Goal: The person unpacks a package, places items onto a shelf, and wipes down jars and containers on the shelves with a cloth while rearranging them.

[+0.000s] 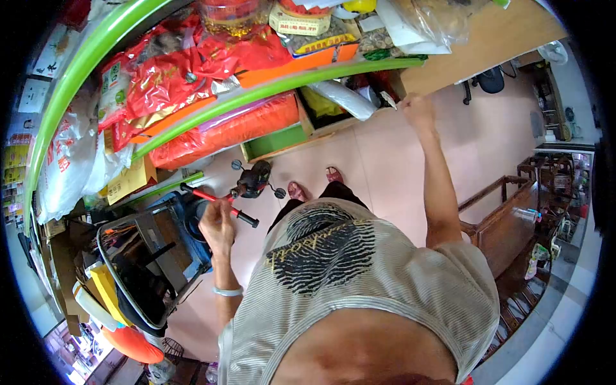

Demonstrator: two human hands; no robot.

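My left hand (218, 224), with a pale bracelet at the wrist, is closed, its fingers curled in front of a red bar (240, 215) with black ends. Whether it grips the bar cannot be made out. Out to the right, my right hand (418, 114) is closed and a little blurred. It is beside the corner of a wooden board (475, 58). A small white piece (388, 100) shows just left of its fingers; contact is unclear. Below the shelf, an open drawer (321, 122) holds a silvery roll (343, 99).
A green-edged shelf (276, 81) carries red packages (160, 83). Dark mirrors and handlebars (256, 176) stand near my feet (298, 190). At left is a metal-framed chair (138, 263); at right, a brown wooden bench (500, 215). A wheeled chair base (491, 80) is farther off.
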